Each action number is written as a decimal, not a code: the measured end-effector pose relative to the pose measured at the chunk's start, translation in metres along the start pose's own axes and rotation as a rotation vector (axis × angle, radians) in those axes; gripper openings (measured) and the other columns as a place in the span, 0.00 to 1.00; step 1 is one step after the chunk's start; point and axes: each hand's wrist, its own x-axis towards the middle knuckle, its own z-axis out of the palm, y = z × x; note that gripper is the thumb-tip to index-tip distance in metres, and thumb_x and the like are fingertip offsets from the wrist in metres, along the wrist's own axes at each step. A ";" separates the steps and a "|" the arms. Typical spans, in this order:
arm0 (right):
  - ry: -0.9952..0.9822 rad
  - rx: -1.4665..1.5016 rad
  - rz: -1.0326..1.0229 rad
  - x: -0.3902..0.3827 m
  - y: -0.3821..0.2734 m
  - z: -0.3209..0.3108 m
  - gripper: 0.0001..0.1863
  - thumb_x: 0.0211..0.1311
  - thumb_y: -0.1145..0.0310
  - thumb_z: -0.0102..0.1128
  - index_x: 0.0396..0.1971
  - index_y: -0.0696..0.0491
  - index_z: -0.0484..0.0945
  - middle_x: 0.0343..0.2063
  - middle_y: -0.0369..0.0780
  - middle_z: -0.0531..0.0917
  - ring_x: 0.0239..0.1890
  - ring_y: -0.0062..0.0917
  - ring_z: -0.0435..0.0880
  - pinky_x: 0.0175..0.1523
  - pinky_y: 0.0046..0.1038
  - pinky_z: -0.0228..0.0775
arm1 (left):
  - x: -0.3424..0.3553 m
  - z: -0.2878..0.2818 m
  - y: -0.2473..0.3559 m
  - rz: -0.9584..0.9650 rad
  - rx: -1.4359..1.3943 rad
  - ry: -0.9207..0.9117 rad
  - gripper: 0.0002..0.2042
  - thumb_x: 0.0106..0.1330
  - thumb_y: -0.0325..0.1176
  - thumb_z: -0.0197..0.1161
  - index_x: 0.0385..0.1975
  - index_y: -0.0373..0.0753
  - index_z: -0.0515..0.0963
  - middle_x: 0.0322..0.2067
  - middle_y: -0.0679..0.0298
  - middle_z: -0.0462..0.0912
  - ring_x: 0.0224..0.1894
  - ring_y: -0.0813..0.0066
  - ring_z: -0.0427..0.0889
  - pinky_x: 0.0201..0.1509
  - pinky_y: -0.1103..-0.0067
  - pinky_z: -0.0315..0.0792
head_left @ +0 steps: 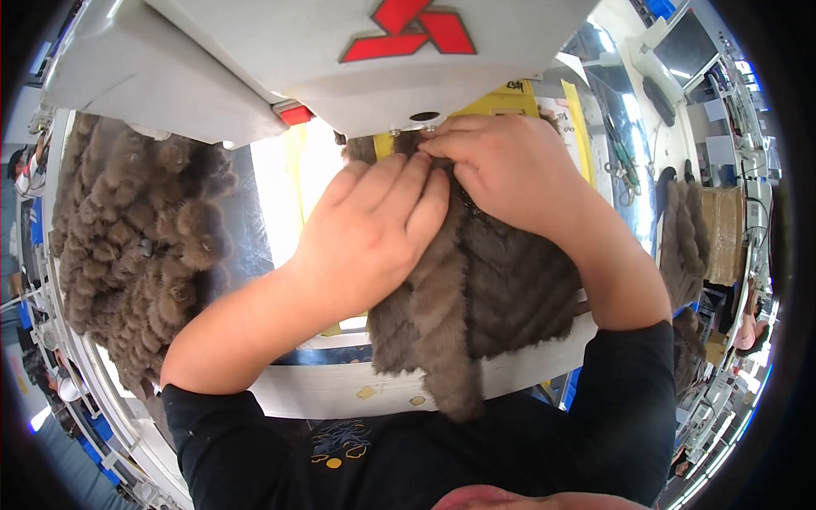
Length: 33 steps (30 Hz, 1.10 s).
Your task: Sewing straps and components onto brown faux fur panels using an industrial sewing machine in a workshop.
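Under the white sewing machine point(246, 59) lies a dark brown fur panel point(523, 289), with a lighter brown fur strip point(442, 340) along it, hanging over the front edge. My left hand point(374, 225) holds the strip, its bent fingers pressed together over the fur close to the machine's lower parts. My right hand point(518, 170) grips the fur just right of it, thumb and forefinger pinched at the work under the machine; its other fingers are curled. The needle area is partly hidden by my fingers.
A pile of fluffy brown fur point(136, 246) covers the left side. At right are scissors point(627, 187), a small screen point(684, 47), more fur point(684, 246) and a cardboard box point(721, 238). Yellow strips point(576, 119) mark the machine bed. A person point(748, 327) is at the far right.
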 end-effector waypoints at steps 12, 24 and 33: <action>-0.006 -0.008 0.018 0.002 0.007 -0.004 0.15 0.58 0.74 0.56 0.40 0.49 0.90 0.43 0.36 0.90 0.45 0.35 0.88 0.49 0.35 0.81 | 0.000 0.001 -0.001 0.074 -0.149 -0.087 0.21 0.61 0.28 0.55 0.54 0.29 0.76 0.58 0.45 0.79 0.61 0.51 0.78 0.66 0.63 0.70; 0.001 0.007 0.036 0.005 0.008 -0.002 0.14 0.59 0.73 0.56 0.40 0.50 0.90 0.42 0.37 0.90 0.45 0.35 0.88 0.50 0.35 0.81 | 0.003 0.004 -0.002 0.112 -0.132 -0.077 0.19 0.62 0.31 0.55 0.52 0.29 0.76 0.55 0.45 0.81 0.56 0.55 0.81 0.58 0.69 0.71; 0.001 0.000 0.054 0.017 0.018 -0.006 0.14 0.59 0.72 0.56 0.37 0.50 0.90 0.41 0.37 0.90 0.44 0.36 0.88 0.51 0.35 0.81 | 0.009 0.005 -0.008 0.032 -0.163 -0.178 0.34 0.46 0.28 0.68 0.60 0.32 0.73 0.61 0.48 0.76 0.63 0.53 0.76 0.66 0.64 0.66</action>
